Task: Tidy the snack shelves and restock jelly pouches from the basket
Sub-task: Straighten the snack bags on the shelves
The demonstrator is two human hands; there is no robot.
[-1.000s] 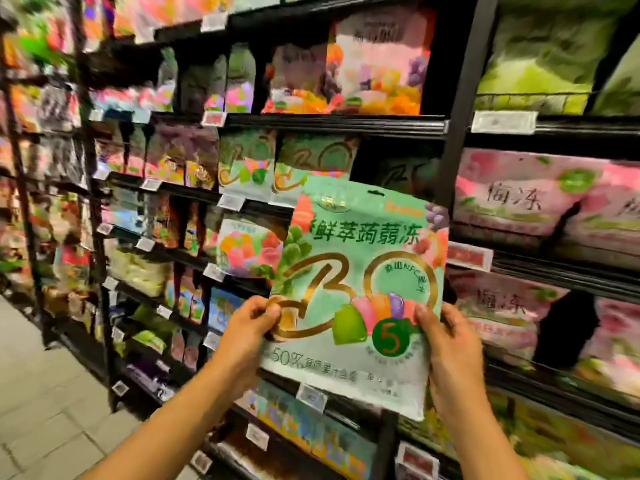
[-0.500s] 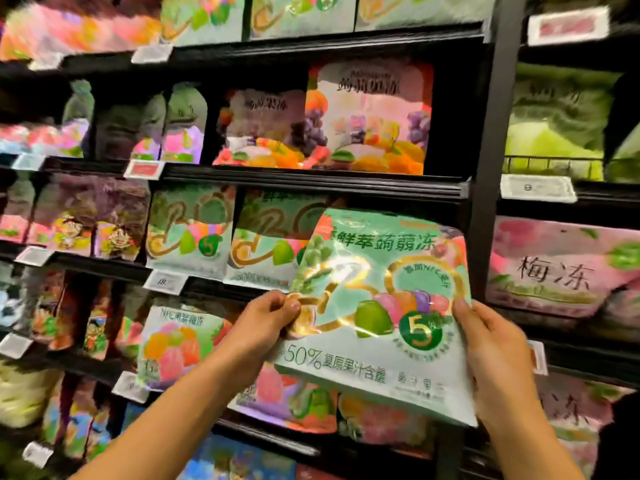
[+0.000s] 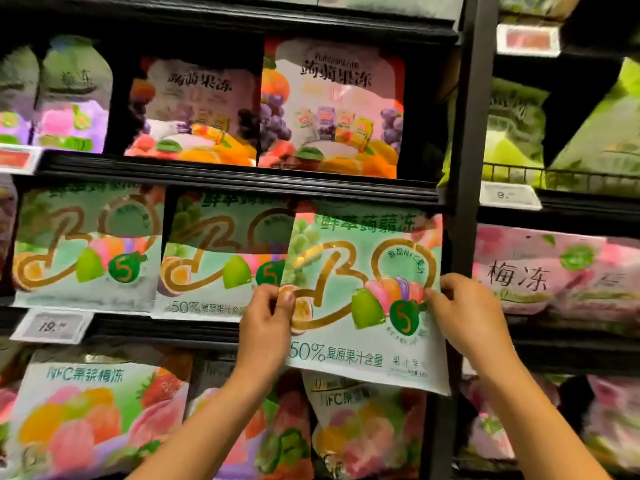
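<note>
Both hands up at the middle shelf (image 3: 242, 183) of a dark snack rack. Left hand (image 3: 268, 323) gripping the left edge of a mint-green jelly pouch (image 3: 363, 299), thumb across the front near the gold lettering, fingers curled behind. Right hand (image 3: 467, 313) gripping the right edge of the same pouch, fingers folded over the front beside the round green "5" badge. So, each grip clamped on the pouch, one per side.

Held upright and face-out, tilted slightly, at the right end of the middle shelf, just beside the black upright post (image 3: 467, 168). Top edge tucked under the shelf above; bottom edge hanging below the shelf lip, overlapping the row beneath. Left edge overlapping a matching green pouch (image 3: 221, 258) already standing on the shelf, with another matching pouch (image 3: 86, 247) further left. Whether the held pouch rests on the shelf or hangs free: cannot tell.

Above, two fruit-print pouches (image 3: 329, 109) with grapes and oranges, and purple-and-green bags (image 3: 69, 98) to their left. Below, pastel fruit pouches (image 3: 97, 417) with strawberries and peaches. Right of the post, pink pouches (image 3: 554, 268) with large characters, and lime-green bags (image 3: 512, 133) behind a wire rail. White price tag (image 3: 52, 325) reading "19." on the lip under the left green pouch; another price label (image 3: 509, 195) reading "9." on the right bay.
</note>
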